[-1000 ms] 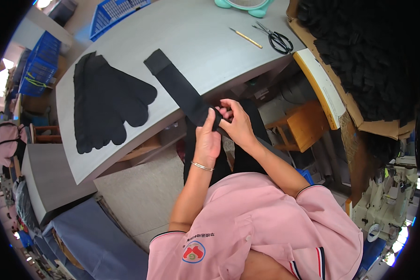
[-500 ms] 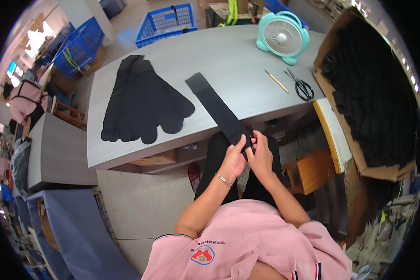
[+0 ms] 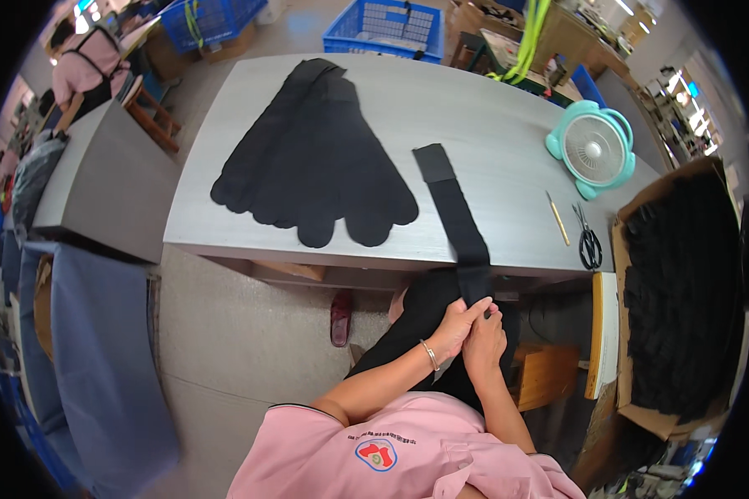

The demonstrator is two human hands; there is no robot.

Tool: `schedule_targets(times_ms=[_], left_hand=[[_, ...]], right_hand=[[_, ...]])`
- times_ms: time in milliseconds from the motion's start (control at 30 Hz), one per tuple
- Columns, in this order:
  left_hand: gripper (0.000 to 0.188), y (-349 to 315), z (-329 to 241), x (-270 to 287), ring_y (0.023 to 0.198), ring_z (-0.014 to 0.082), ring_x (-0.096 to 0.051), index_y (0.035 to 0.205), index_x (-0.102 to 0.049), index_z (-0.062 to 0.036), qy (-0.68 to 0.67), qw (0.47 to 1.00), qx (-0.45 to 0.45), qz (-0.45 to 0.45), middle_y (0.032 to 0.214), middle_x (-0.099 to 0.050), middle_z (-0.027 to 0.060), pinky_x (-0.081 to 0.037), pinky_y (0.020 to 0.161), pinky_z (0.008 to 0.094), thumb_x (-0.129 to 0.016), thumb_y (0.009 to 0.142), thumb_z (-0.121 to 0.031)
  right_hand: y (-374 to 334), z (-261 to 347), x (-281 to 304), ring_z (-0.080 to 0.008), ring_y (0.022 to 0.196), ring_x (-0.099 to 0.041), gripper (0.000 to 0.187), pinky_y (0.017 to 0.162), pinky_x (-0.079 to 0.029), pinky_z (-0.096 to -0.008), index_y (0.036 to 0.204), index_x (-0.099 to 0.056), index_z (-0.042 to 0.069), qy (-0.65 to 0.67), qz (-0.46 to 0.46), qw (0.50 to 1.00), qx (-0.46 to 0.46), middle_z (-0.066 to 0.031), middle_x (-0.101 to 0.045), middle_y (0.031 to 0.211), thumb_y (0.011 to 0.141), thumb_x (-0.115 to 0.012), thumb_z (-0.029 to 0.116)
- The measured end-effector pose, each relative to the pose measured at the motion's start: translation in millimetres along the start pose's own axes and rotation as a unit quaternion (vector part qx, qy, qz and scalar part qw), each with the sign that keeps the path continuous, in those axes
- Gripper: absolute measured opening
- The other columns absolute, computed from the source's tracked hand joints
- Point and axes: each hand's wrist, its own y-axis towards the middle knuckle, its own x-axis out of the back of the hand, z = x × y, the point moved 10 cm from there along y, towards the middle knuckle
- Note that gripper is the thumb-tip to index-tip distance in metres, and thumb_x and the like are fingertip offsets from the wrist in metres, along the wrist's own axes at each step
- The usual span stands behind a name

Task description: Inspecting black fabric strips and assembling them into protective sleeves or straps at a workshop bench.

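Single view: left head-worn fisheye, facing down and forward, arm's reach from my left hand (image 3: 453, 328) and right hand (image 3: 484, 343) at 4 o'clock; pink shirt (image 3: 441, 432) at 6, grey table (image 3: 499, 158) at 12.

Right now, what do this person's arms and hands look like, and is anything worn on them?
The left hand and right hand show no gloves. A silvery bangle circles the left wrist. Short pink sleeves with thin dark edging leave both forearms uncovered.

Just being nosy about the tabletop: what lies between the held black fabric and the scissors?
In the head view, a yellow pen-like tool lies between the black fabric and scissors.
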Motion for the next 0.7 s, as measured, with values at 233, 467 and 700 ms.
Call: schedule_targets(times_ms=[233, 467, 700], left_hand=[[0.031, 3, -23, 5, 0.095, 0.0137, -0.065, 0.107, -0.066, -0.0039, -0.028, 0.999, -0.008, -0.036, 0.106, -0.07, 0.0069, -0.053, 0.083, 0.0283, -0.07, 0.095, -0.032], [0.028, -2, -23, 5, 0.086, 0.012, -0.064, 0.099, -0.066, -0.0029, -0.051, 0.998, 0.026, 0.004, 0.09, -0.067, 0.0045, -0.054, 0.079, 0.0288, -0.069, 0.096, -0.03], [0.033, -9, -32, 10, 0.086, 0.015, -0.066, 0.106, -0.064, -0.0038, -0.062, 0.997, 0.03, -0.022, 0.096, -0.067, 0.0058, -0.053, 0.084, 0.0312, -0.066, 0.097, -0.035]], right_hand=[[-4, 19, 18, -0.0412, 0.091, -0.065, 0.045, 0.068, -0.055, -0.0479, 0.127, -0.049, 0.006, -0.04, 0.1, 0.994, 0.019, -0.0225, -0.057, 0.101, 0.085, -0.066, 0.009], [17, 32, 21, -0.0379, 0.097, -0.064, 0.022, 0.07, -0.055, -0.0462, 0.106, -0.064, 0.001, 0.03, -0.049, 0.998, 0.003, -0.0212, -0.058, 0.116, 0.085, -0.062, 0.007], [-15, 45, 51, -0.0395, 0.096, -0.063, 0.057, 0.07, -0.054, -0.046, 0.135, -0.053, 0.012, -0.028, 0.051, 0.998, 0.007, -0.0254, -0.051, 0.124, 0.08, -0.065, 0.004]])
